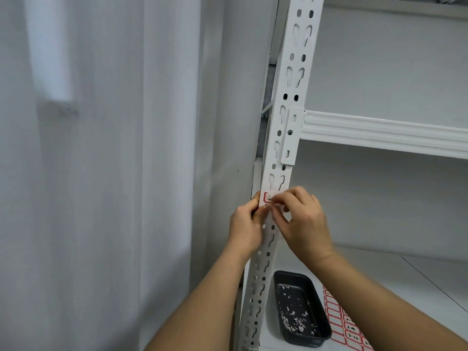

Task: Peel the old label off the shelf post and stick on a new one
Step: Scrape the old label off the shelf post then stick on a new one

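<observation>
A white slotted shelf post [283, 127] runs up the middle of the head view, leaning right. A small white label with a red border [267, 198] sits on its front face at hand height. My right hand [301, 224] has its fingertips curled onto the label's right part and covers that part. My left hand [247, 229] grips the post's left edge just below the label, thumb by the label's lower edge. A sheet of red-bordered labels [347, 328] lies on the lower shelf, partly under my right forearm.
A black tray [319, 335] holding several scraps of peeled paper stands on the lower shelf [417, 282] beside the post. A white shelf beam [385, 133] crosses at the right, above my hands. A pale curtain [101, 173] hangs to the left.
</observation>
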